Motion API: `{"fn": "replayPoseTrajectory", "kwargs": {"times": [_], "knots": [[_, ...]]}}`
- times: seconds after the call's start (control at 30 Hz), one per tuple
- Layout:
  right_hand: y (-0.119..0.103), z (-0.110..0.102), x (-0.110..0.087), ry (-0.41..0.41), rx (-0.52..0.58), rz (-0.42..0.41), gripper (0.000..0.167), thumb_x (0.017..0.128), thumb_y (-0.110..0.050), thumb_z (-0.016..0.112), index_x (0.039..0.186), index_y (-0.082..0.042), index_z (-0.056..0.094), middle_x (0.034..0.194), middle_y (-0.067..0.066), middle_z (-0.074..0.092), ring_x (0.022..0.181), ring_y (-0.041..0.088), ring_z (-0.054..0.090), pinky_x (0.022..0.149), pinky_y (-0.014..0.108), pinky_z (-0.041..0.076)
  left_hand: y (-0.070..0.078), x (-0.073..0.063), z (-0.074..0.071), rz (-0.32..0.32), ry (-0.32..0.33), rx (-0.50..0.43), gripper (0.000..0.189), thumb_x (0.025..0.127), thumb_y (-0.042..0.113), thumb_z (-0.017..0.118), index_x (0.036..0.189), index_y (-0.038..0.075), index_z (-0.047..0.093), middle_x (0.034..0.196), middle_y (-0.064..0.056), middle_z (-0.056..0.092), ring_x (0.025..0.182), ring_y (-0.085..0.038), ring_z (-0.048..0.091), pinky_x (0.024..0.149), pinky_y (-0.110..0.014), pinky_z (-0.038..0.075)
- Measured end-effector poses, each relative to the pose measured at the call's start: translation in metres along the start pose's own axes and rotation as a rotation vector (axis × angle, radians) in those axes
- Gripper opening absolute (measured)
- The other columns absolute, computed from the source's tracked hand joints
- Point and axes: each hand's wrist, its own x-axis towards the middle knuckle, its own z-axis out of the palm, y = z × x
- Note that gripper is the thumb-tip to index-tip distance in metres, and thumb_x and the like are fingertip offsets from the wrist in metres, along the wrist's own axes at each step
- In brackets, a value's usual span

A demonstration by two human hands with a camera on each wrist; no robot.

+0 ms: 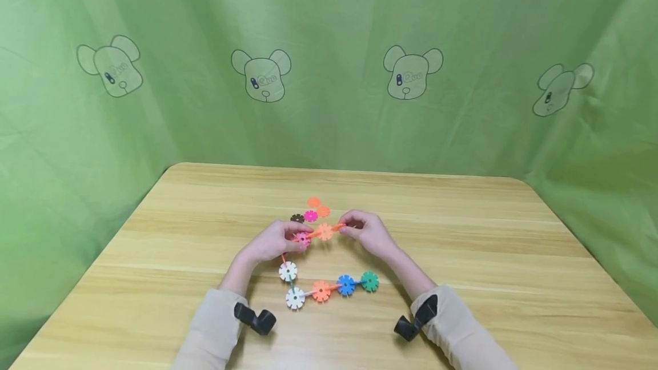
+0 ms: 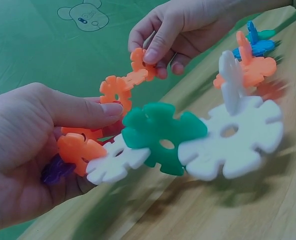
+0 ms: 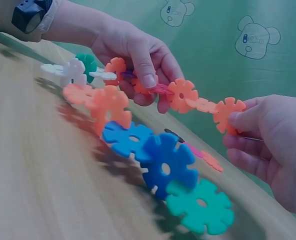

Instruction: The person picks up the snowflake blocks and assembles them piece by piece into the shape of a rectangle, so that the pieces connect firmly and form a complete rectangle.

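Two beige sleeves each carry a black wrist camera. Beyond the cameras, a chain of notched plastic discs, slotted together at alternating angles, forms an open loop low over the wood-grain tabletop. Its near run, left to right in the head view, includes a white disc, an orange disc, a blue disc and a green end disc. A second white disc continues the left side toward the hands. The left hand pinches the chain around its pink disc. The right hand clamps the opposite, orange end disc between thumb and fingers. The far run spans the gap between both hands. Past it, four loose discs rest close together: dark, pink and two orange. A green curtain printed with bear heads stands behind the table.
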Motion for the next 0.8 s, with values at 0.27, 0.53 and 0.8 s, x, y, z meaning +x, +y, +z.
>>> {"fn": "replayPoseTrajectory", "kwargs": {"times": [0.27, 0.53, 0.8], "knots": [[-0.001, 0.0048, -0.0032, 0.021, -0.035, -0.029, 0.009, 0.08, -0.002, 0.069, 0.089, -0.002, 0.069, 0.085, 0.005, 0.066, 0.08, 0.017, 0.059, 0.071, 0.027, 0.05, 0.0021, 0.0007, 0.0016, 0.002, -0.009, -0.043, 0.046, 0.078, 0.006, 0.068, 0.123, 0.005, 0.059, 0.096, -0.008, 0.065, 0.062, -0.014, 0.049, 0.065, -0.029, 0.045], [-0.0054, 0.0037, -0.0059, -0.006, -0.152, -0.192, 0.008, 0.079, 0.0, 0.07, 0.086, -0.003, 0.071, 0.082, 0.005, 0.066, 0.077, 0.016, 0.06, 0.069, 0.025, 0.052, 0.0053, 0.0001, 0.0017, -0.002, -0.041, -0.094, 0.048, 0.079, 0.003, 0.067, 0.125, 0.001, 0.056, 0.093, -0.011, 0.067, 0.055, -0.013, 0.047, 0.058, -0.026, 0.045], [-0.0049, 0.0033, -0.0064, 0.009, -0.236, -0.351, 0.011, 0.075, 0.004, 0.071, 0.083, -0.003, 0.072, 0.079, 0.003, 0.066, 0.072, 0.014, 0.061, 0.066, 0.024, 0.053, 0.0041, 0.0008, 0.0051, -0.033, -0.039, -0.12, 0.047, 0.078, -0.001, 0.066, 0.124, 0.0, 0.057, 0.087, -0.012, 0.066, 0.065, -0.019, 0.057, 0.067, -0.033, 0.05]]}}
